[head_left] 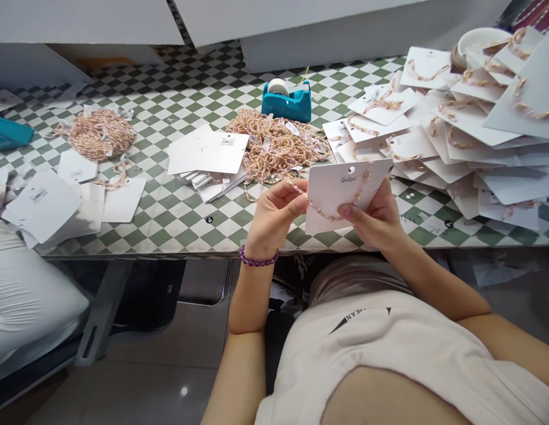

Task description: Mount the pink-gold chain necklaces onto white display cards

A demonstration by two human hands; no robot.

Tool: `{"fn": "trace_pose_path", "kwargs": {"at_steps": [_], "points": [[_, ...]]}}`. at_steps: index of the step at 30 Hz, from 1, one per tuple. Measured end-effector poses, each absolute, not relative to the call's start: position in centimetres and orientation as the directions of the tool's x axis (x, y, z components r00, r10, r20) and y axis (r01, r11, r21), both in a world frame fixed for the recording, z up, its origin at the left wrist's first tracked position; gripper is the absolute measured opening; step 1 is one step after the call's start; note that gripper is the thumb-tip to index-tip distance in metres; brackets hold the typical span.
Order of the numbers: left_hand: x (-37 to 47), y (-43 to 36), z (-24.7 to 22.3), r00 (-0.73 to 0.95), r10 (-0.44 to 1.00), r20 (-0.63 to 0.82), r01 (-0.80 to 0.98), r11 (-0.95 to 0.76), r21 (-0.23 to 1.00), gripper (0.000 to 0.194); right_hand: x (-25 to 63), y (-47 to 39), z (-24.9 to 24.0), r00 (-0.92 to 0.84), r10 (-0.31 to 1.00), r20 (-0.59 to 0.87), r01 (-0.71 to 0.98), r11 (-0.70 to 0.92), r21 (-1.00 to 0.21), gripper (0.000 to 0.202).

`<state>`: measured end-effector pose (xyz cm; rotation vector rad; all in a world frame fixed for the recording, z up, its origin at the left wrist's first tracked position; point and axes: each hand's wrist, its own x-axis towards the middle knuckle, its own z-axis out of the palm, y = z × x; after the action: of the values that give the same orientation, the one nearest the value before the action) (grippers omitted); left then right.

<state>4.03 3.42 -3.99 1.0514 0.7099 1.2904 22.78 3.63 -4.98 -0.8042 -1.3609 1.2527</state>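
Note:
My right hand (375, 219) holds a white display card (334, 189) at its lower right edge, just above the table's front edge. A gold and pink bead bracelet (327, 212) drapes across the card. My left hand (274, 213) pinches the bracelet's left end beside the card. A purple bead band is on my left wrist. Behind the card lies a heap of loose bracelets (274, 144).
A stack of blank white cards (210, 154) lies left of the heap. A teal tape dispenser (287, 99) stands behind it. Finished cards with bracelets (456, 118) pile up at the right. Another bracelet heap (97, 133) and scattered cards (57, 200) lie at the left on the checkered table (177, 218).

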Motion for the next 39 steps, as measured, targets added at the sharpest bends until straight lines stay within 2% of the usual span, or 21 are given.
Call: {"fn": "trace_pose_path", "kwargs": {"at_steps": [5, 9, 13, 17, 22, 25, 28, 30, 32, 34, 37, 39], "points": [[4.4, 3.7, -4.4, 0.294, 0.953, 0.071, -0.478, 0.082, 0.875, 0.045, 23.0, 3.4, -5.2, -0.193, 0.946, 0.260, -0.140, 0.236, -0.962, 0.059], [4.9, 3.8, -4.4, 0.138, 0.989, 0.057, -0.522, 0.023, 0.853, 0.041, 23.1, 3.5, -5.7, -0.152, 0.927, 0.342, -0.159, 0.318, -0.935, 0.051], [4.9, 3.3, -3.6, -0.048, 0.992, 0.113, -0.408, -0.123, 0.905, 0.031, 22.9, 4.0, -6.3, -0.122, 0.907, 0.403, -0.136, 0.387, -0.912, 0.052], [4.7, 2.7, -3.1, -0.104, 0.977, 0.184, -0.261, -0.205, 0.943, 0.022, 22.8, 4.5, -6.6, -0.113, 0.845, 0.522, -0.176, 0.500, -0.848, 0.049], [4.8, 2.7, -3.3, -0.152, 0.937, 0.314, -0.093, -0.329, 0.940, 0.012, 22.9, 4.8, -6.9, -0.078, 0.843, 0.532, -0.139, 0.519, -0.843, 0.051], [5.2, 2.8, -3.5, -0.149, 0.872, 0.467, 0.047, -0.465, 0.884, 0.014, 22.8, 5.0, -7.1, -0.039, 0.859, 0.511, -0.149, 0.501, -0.853, 0.051], [5.9, 3.0, -4.0, -0.137, 0.732, 0.667, 0.276, -0.619, 0.736, 0.023, 22.6, 5.1, -7.3, 0.009, 0.884, 0.467, -0.182, 0.461, -0.869, 0.050], [6.4, 3.0, -4.4, -0.104, 0.644, 0.758, 0.416, -0.664, 0.621, 0.028, 22.6, 5.1, -7.2, 0.042, 0.904, 0.425, -0.207, 0.424, -0.882, 0.051], [6.7, 3.0, -4.7, -0.084, 0.610, 0.788, 0.486, -0.665, 0.567, 0.028, 22.5, 5.1, -7.0, 0.051, 0.926, 0.375, -0.236, 0.376, -0.896, 0.051], [6.8, 3.0, -4.9, -0.113, 0.624, 0.773, 0.446, -0.664, 0.601, 0.026, 22.4, 5.0, -6.6, 0.023, 0.946, 0.323, -0.296, 0.315, -0.902, 0.053], [6.8, 2.9, -5.2, -0.220, 0.672, 0.707, 0.277, -0.652, 0.705, 0.024, 22.2, 4.9, -5.8, -0.062, 0.960, 0.272, -0.404, 0.225, -0.887, 0.054], [6.8, 2.9, -5.3, -0.277, 0.671, 0.688, 0.219, -0.653, 0.725, 0.024, 22.0, 4.9, -5.3, -0.112, 0.958, 0.265, -0.444, 0.190, -0.876, 0.052]]}}
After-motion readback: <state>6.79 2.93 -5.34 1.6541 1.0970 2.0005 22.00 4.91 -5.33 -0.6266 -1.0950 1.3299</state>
